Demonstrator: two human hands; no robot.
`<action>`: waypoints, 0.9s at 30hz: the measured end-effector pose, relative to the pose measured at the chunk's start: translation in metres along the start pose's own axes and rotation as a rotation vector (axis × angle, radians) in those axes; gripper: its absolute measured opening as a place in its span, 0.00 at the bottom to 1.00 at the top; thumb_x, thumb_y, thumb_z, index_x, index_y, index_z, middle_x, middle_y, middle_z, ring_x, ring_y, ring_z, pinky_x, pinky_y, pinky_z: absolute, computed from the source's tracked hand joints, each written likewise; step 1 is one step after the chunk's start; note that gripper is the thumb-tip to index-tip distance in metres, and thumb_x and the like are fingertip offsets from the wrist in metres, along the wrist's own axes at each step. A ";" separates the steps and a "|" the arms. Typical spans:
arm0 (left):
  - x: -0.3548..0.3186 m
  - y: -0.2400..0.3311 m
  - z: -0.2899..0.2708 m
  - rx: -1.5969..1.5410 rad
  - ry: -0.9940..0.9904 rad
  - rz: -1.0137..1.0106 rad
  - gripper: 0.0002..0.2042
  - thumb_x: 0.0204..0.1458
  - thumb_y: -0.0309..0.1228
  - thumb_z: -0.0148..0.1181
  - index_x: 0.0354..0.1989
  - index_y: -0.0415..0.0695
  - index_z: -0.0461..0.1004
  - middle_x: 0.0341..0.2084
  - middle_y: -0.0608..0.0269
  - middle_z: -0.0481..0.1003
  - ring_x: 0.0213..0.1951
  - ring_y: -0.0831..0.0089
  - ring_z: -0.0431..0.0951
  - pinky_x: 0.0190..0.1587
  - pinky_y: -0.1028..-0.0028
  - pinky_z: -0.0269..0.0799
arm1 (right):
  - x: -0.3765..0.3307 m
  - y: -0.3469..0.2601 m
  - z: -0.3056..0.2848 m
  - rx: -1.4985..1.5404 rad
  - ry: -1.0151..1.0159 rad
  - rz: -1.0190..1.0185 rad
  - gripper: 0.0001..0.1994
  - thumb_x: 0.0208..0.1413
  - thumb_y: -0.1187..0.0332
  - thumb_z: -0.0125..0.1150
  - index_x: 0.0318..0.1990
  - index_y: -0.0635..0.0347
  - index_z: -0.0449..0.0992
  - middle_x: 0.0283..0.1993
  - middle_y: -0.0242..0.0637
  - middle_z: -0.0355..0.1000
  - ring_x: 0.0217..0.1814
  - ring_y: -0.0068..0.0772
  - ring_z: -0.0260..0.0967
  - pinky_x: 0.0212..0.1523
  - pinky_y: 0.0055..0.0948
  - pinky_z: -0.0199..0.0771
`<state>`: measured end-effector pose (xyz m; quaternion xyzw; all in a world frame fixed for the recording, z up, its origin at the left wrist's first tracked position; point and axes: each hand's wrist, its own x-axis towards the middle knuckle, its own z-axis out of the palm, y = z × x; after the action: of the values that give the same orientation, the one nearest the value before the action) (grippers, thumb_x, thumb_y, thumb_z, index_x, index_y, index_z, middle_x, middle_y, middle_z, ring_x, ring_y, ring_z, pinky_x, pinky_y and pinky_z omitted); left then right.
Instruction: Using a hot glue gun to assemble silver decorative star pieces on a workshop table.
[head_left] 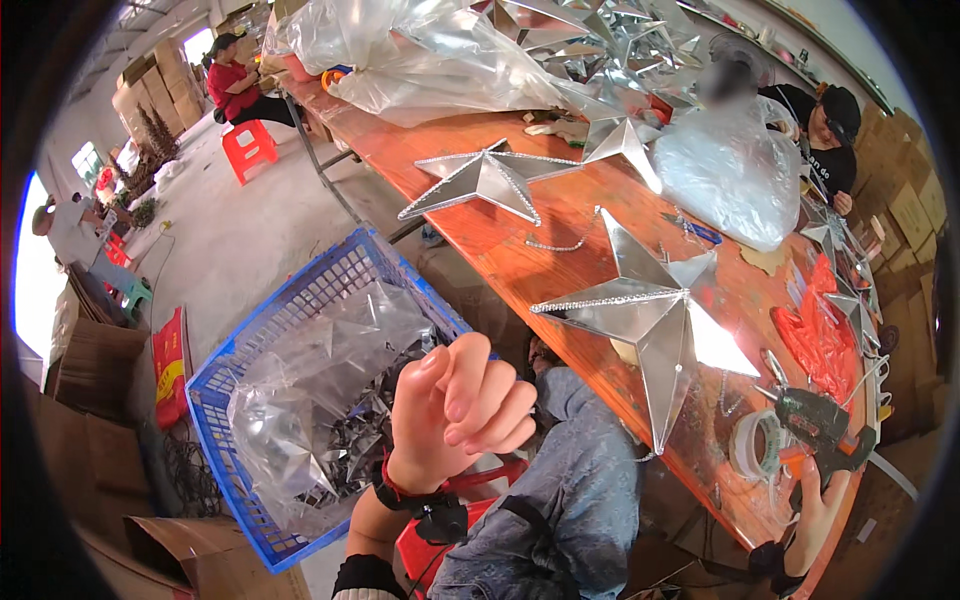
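My left hand (462,402) is raised over my lap beside the table, its fingers curled in a loose fist with nothing showing in them. At the table's right edge, my right hand (818,508) has its fingers apart next to the handle of a dark glue gun (812,418), not wrapped round it. A large silver star (655,310) lies in front of me, with sparkling bead trim along some ridges and edges. Behind it rests a second silver star (487,183) with similar trim. A short bead strand (556,246) lies between them.
A roll of tape (755,445) and a red plastic bag (815,325) lie near the glue gun on the wooden table (470,240). Clear bags (730,170) and more stars stand farther back. A blue basket (225,350) sits at my left. Other people sit nearby.
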<state>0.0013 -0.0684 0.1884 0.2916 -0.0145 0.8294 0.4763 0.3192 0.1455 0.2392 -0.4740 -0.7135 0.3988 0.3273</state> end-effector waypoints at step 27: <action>0.028 -0.057 0.014 -0.356 -0.057 -0.152 0.16 0.61 0.43 0.34 0.24 0.52 0.62 0.13 0.73 0.62 0.18 0.80 0.61 0.20 0.79 0.54 | 0.014 0.056 -0.003 -0.454 0.253 -0.307 0.10 0.60 0.67 0.49 0.38 0.67 0.68 0.31 0.44 0.65 0.33 0.40 0.62 0.36 0.30 0.62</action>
<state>0.0424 -0.0197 0.1997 0.2262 -0.1523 0.7667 0.5811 0.3400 0.1729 0.1923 -0.4677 -0.8013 0.1126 0.3557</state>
